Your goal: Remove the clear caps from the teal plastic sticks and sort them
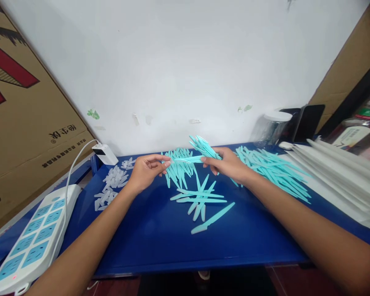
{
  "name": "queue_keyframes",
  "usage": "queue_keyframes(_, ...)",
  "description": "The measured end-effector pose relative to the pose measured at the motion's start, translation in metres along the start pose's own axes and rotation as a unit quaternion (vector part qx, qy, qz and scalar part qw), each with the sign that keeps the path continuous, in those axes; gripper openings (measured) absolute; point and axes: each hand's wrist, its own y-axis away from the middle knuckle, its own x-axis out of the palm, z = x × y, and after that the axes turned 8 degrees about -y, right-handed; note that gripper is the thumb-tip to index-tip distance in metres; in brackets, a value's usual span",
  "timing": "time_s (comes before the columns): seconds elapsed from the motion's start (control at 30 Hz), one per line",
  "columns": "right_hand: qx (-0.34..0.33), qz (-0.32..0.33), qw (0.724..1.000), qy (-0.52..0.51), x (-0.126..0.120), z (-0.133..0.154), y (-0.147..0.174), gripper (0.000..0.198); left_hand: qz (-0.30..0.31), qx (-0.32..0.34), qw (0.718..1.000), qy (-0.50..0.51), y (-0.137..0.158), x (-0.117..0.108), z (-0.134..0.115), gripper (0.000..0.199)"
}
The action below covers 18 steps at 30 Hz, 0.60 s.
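- Landmark: the crossed heap (200,195) of turquoise sticks on the blue table (160,242).
- Just behind it, the right hand (225,162) grips a bundle (203,144) of sticks, with one held stick (189,159) pointing leftward.
- The left hand (149,168) has thumb and forefinger pinched at that stick's end; whether a clear cap is between them, I cannot tell.
- Progress: the work looks part-way. Sticks lie in the heap, in a rear pile (172,179) behind it and a large pile (271,170) to its right; which are finished is unclear.
- Remaining: many loose clear caps (115,176) left of the heap, and a single stick (212,220) in front of it.
- Writing: far left of the heap, a cardboard box (43,123) bears dark characters and an ® mark; I cannot read the words.
- Far right of the heap, a bottle (354,131) has a pale label, its print too small to read.
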Motion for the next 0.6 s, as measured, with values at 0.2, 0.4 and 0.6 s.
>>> queue_keyframes(0.2, -0.011, 0.009, 1.000, 0.007, 0.001, -0.001, 0.001, 0.030, -0.002, 0.003, 1.000, 0.006, 0.002, 0.002, -0.003, 0.041)
queue_keyframes(0.4, -0.004, 0.043, 0.999, -0.003, 0.011, 0.003, 0.005, 0.032, -0.006, -0.011, 0.999, 0.033, 0.007, 0.010, -0.005, 0.041)
queue_keyframes(0.6, 0.011, 0.063, 0.998, -0.010, 0.019, 0.009, 0.011, 0.033, 0.017, -0.019, 1.000, 0.013, 0.011, 0.015, -0.005, 0.039)
